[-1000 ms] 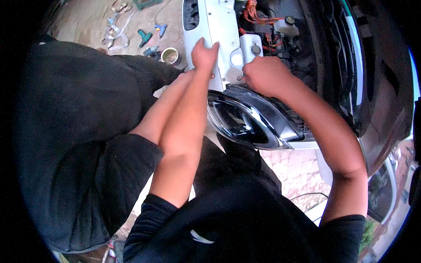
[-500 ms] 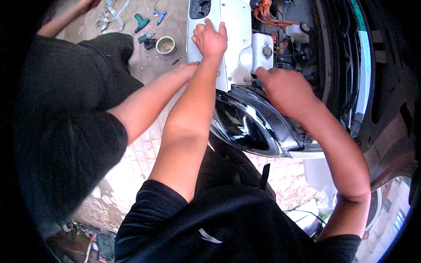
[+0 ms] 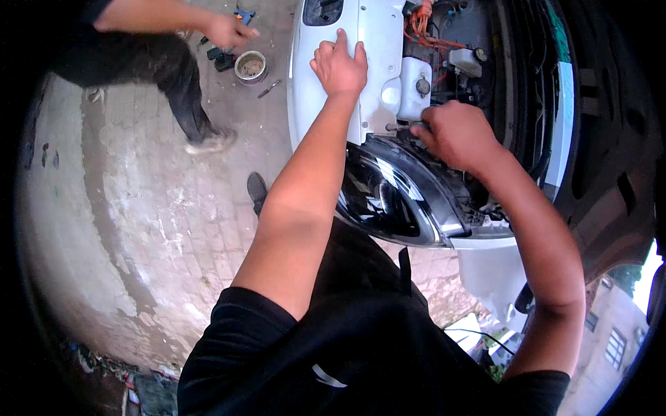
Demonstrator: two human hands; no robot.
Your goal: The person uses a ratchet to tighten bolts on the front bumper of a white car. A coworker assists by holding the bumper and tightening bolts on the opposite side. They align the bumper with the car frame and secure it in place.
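Observation:
My left hand [image 3: 340, 67] lies with fingers spread on the white front panel [image 3: 380, 52] of a vehicle. Below and right of it, my right hand [image 3: 459, 135] is closed, thumb and fingers curled together beside the panel's lower corner. Something short and slim shows at its fingertips, pointing toward a bolt at the panel's edge; what it is I cannot make out. Just above the right hand is a white fluid reservoir [image 3: 414, 97] with a dark cap. The black-and-chrome headlight [image 3: 388, 194] sits below both hands.
Orange cables [image 3: 420, 31] run through the engine bay at the upper right. The raised hood [image 3: 603, 152] fills the right side. At upper left, a co-worker's hand [image 3: 232, 31] hangs over a bucket [image 3: 250, 68] and power tools [image 3: 222, 58] on the paved ground [image 3: 159, 208].
The co-worker has moved away to the upper left, taking a hand off the panel's edge. My left hand stays on the panel; my right hand has shifted slightly, still closed.

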